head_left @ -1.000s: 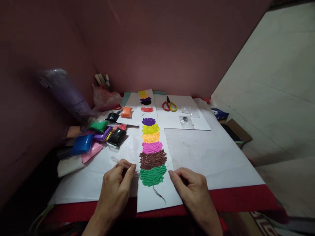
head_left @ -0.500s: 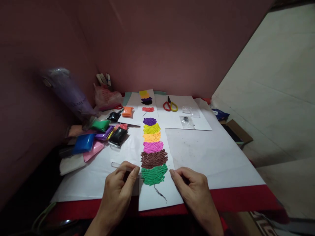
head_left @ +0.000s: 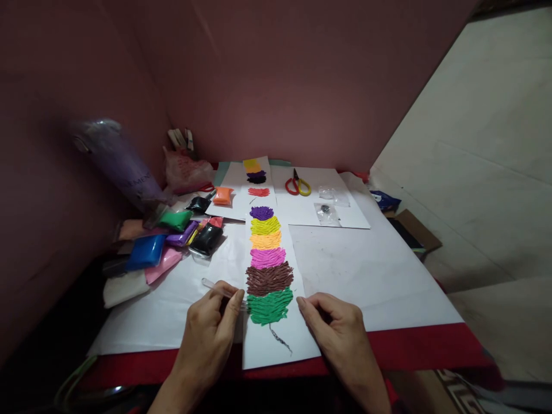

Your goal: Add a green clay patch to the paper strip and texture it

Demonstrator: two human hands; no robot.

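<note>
Head view, only 1 camera. Left hand (head_left: 207, 339) pinches a thin clear plastic stick tool (head_left: 215, 287), fingers closed narrow round it; its tip sits at the left edge of the green clay patch (head_left: 269, 306). Right hand (head_left: 340, 339) lies loosely curled, holding nothing, fingertips (head_left: 302, 305) pressing the right edge of the long white paper strip (head_left: 276, 345).

Strip runs near to far down the table centre, near end almost at the table edge. On it, 6 ridged clay patches stacked near to far: green, brown (head_left: 269, 278), pink (head_left: 267, 257), orange (head_left: 265, 240), yellow (head_left: 265, 225), purple (head_left: 261, 212). Below the green one, a dark scribbled line (head_left: 280, 339).

Open room: bare white sheet (head_left: 366, 276) right of the strip. Left side is crowded with small clay packets, among them blue (head_left: 144, 252), green (head_left: 175, 219), black (head_left: 206, 238) and orange (head_left: 222, 196), close to the left wall.

Far end: a second white strip (head_left: 254, 178) with yellow, black and red patches, red-and-yellow-handled scissors (head_left: 297, 185), 2 small clear plastic bags (head_left: 328, 204).

Surface: white paper over a red table cover (head_left: 431, 345). Room: dull pink walls (head_left: 280, 86) left and far, pale floor (head_left: 474, 172) right, with an open cardboard box (head_left: 414, 230) just off the right table edge.

Writing: purple wrapped roll (head_left: 116, 161) leaning on the left wall carries pale lettering, too blurred to read.
</note>
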